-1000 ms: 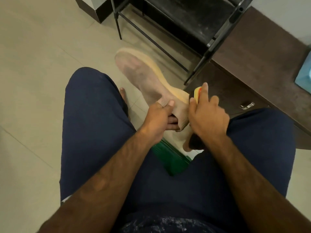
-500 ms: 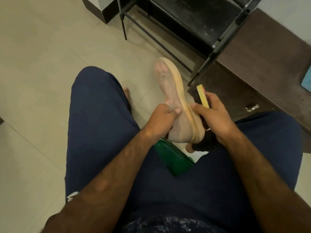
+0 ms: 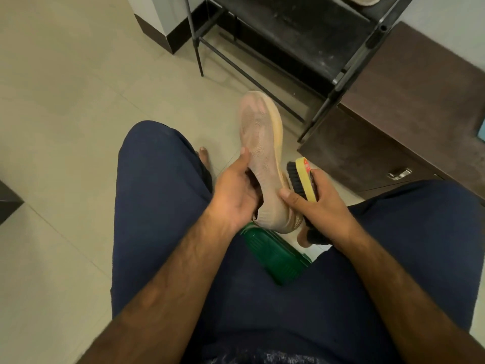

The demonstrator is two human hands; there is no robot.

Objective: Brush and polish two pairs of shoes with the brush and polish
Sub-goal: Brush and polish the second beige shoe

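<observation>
- The left hand [image 3: 236, 195] grips a beige knit shoe [image 3: 262, 158] at its opening, toe pointing away, above the knees.
- The right hand [image 3: 319, 203] clasps a yellow-backed brush [image 3: 301, 179], bristles seemingly touching the shoe's sole edge; its thumb presses the upper.

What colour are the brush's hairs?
Black, under a yellow back; the brush shows in the head view.

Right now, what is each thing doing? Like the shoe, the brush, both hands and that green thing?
Pinkish-beige knit shoe with tan sole: held up off the floor, toe pointing away, tipped on its side.
Yellow-backed brush with black bristles: gripped, bristles against the shoe's sole edge.
Left hand: closed on the shoe's opening.
Right hand: closed on the brush, thumb on the shoe.
Green plastic stool: partly hidden between the legs.
Black metal rack: standing on the floor.
</observation>
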